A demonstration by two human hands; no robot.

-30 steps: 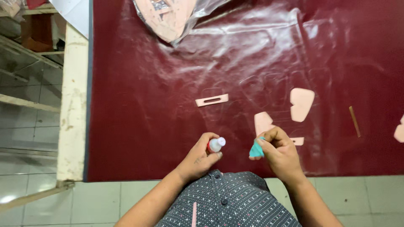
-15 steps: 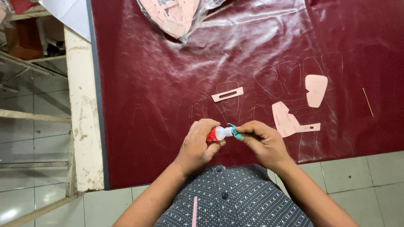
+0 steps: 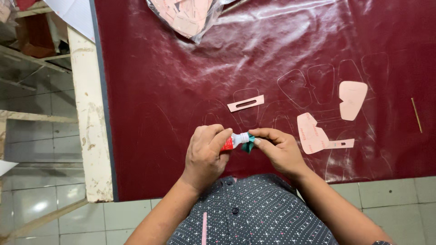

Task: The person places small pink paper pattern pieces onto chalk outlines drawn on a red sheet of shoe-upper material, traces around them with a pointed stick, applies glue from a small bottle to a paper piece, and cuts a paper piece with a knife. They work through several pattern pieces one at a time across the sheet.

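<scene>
At the near edge of the tabletop, just above our lap, we hold a small red-and-white plastic glue tube between both hands. Our left hand is clenched round the red body, fingers pressed along it; our right hand pinches the small teal plastic cap at the white nozzle end. To do this well, we judge, the left hand should steady the body without squeezing, so nothing oozes out, while the right hand turns the cap squarely on the neck.

Beneath lies a sheet of glossy dark maroon leather, creased and shiny, with faint traced outlines of pattern shapes. On it rest flat pale pink card pieces: a narrow slotted strip, a shield-shaped piece and a larger rounded piece with a thin tab. A clear plastic bag of similar pink cut-outs sits at the far edge, and a thin wooden stick lies far right.
</scene>
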